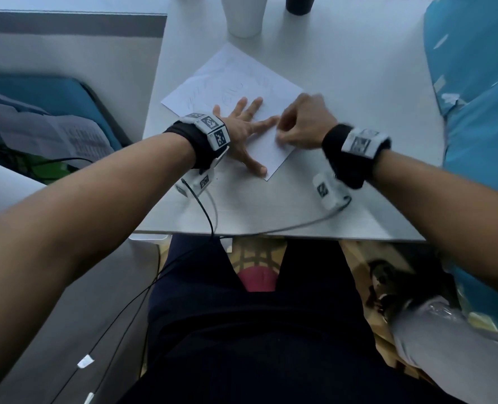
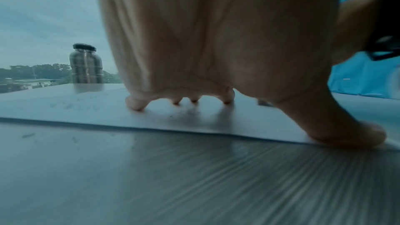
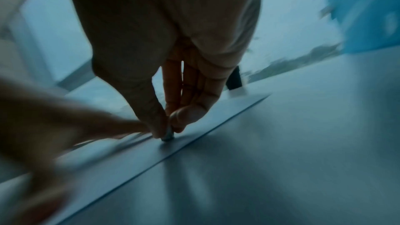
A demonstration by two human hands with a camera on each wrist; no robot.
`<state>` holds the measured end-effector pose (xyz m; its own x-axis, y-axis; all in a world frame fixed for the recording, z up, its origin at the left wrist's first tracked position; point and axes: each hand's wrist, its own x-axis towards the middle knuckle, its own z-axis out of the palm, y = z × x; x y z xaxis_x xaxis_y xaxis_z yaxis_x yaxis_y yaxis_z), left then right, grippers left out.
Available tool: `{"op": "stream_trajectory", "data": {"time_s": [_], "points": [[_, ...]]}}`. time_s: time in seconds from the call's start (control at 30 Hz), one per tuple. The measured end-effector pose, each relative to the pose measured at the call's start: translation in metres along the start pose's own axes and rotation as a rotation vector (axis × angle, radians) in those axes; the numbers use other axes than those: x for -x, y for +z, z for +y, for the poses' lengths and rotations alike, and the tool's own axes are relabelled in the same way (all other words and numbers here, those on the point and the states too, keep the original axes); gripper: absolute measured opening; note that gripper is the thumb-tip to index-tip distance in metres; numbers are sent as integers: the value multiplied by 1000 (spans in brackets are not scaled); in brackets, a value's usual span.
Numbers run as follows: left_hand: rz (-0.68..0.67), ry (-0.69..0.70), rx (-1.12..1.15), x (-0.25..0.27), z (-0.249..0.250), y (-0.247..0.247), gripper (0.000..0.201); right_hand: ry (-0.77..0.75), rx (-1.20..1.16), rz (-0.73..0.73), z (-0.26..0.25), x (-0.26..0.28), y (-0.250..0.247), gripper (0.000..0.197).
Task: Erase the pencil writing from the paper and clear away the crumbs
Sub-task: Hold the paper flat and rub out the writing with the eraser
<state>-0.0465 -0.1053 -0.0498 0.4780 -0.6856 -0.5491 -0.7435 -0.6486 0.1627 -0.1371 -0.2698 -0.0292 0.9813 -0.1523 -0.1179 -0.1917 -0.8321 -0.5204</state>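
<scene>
A white sheet of paper (image 1: 236, 83) with faint pencil writing on its far half lies at an angle on the white table (image 1: 344, 185). My left hand (image 1: 243, 128) lies flat on the paper with fingers spread, thumb near the sheet's near corner; the left wrist view shows its fingertips (image 2: 136, 103) pressing the paper (image 2: 86, 109). My right hand (image 1: 303, 123), blurred, pinches a small eraser (image 3: 167, 137) between thumb and fingertips, its tip on the paper (image 3: 194, 126) near the right edge. A few dark crumbs (image 2: 28, 135) lie on the table beside the sheet.
A white cup (image 1: 245, 14) and a dark cup (image 1: 299, 4) stand at the table's far edge. A jar with a dark lid (image 2: 85, 65) shows in the left wrist view. Blue fabric (image 1: 481, 97) borders the right side. Cables (image 1: 207, 211) trail off the near edge.
</scene>
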Motion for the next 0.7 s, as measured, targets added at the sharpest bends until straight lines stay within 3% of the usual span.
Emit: {"op": "stream_trajectory", "data": {"time_s": [0.07,0.1,0.17,0.23,0.37,0.5,0.7], "points": [[-2,-11,-10,-1,-1,-1,134,-86,-16,-129,-8,17,9,8],[-4,-13,-6,-2,0,0,133,-41,-26,-117,-4,14,3,8],[2,-12,0,-1,0,0,131,101,-32,14,12,-5,-18,13],[0,-9,-1,0,1,0,130,132,-3,85,18,-10,-25,14],[-2,-14,-9,-2,1,1,136,-35,48,-120,-12,16,3,5],[32,-27,-11,-1,7,7,139,53,31,70,5,-6,-15,11],[239,44,70,5,-13,-12,106,49,67,18,17,-9,-9,10]]}}
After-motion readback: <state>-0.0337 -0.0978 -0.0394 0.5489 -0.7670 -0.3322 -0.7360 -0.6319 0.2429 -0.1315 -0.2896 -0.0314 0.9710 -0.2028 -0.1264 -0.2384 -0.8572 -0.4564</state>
